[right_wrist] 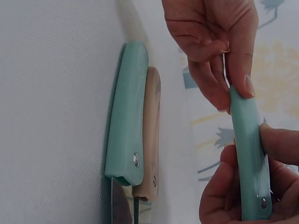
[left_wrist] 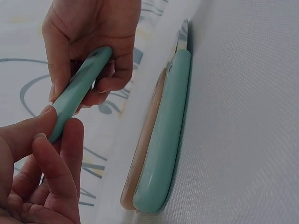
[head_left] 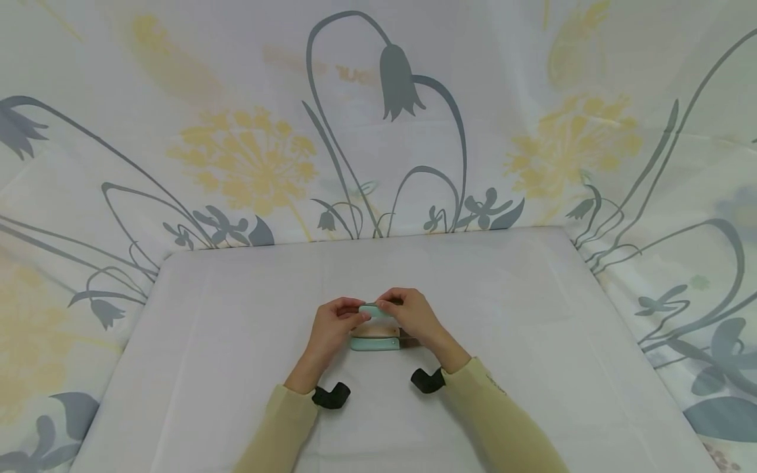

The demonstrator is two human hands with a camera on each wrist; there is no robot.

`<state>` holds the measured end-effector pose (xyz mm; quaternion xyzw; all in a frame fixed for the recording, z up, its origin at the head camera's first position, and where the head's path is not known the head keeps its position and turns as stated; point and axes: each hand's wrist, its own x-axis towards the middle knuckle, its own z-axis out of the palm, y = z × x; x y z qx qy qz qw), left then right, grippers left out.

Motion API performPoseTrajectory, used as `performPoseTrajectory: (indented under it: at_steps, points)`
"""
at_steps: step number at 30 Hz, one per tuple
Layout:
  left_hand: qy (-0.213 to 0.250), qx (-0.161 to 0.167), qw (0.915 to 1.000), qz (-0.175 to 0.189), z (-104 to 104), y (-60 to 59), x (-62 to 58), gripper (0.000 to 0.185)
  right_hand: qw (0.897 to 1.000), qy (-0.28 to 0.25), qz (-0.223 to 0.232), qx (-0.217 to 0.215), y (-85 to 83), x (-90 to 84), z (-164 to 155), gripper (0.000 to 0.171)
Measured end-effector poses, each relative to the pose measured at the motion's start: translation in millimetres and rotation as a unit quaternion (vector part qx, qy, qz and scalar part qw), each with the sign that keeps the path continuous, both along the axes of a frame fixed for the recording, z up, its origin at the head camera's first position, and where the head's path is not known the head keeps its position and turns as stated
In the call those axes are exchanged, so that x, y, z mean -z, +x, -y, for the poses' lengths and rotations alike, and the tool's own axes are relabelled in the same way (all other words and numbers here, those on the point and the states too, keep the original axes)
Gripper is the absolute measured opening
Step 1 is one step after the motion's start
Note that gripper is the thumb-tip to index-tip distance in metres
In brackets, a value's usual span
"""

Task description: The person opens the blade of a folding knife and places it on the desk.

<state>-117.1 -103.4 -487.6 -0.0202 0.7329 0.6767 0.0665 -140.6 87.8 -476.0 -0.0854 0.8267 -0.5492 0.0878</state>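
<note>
Both hands hold a small teal folding knife [head_left: 375,309] just above the table. My left hand [head_left: 353,318] grips one end of its handle [left_wrist: 77,93] between thumb and fingers [left_wrist: 56,140]. My right hand [head_left: 388,303] pinches the other end, where a thin metal edge [right_wrist: 225,70] shows between its fingertips [right_wrist: 243,84]. Below them two more folded knives lie side by side on the table: a teal one [head_left: 375,343] [left_wrist: 163,140] [right_wrist: 126,121] and a beige one [head_left: 371,332] [left_wrist: 142,154] [right_wrist: 151,130], with metal tips [left_wrist: 183,39] showing at one end.
The table [head_left: 532,309] is covered in plain white cloth. A flower-printed sheet [head_left: 248,157] hangs behind it and along both sides. Black wrist mounts [head_left: 331,395] [head_left: 427,380] sit under my beige sleeves.
</note>
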Motion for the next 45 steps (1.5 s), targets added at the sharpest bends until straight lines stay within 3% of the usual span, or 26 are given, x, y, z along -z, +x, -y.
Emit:
performPoseTrajectory:
  at_steps: [31,38,45]
  points:
    - [-0.013,0.0,0.9995,0.029,0.0,0.5,-2.7,0.028,0.995,-0.063,0.001,0.077,8.3,0.5,7.9,0.017]
    - [-0.012,0.001,0.9994,0.033,-0.7,0.4,-1.8,0.027,0.988,-0.114,0.023,0.101,7.2,2.3,6.7,0.021]
    - [-0.015,0.002,0.9993,0.033,-1.1,-0.3,0.0,0.028,0.974,-0.176,0.045,0.136,7.4,3.4,7.9,0.021]
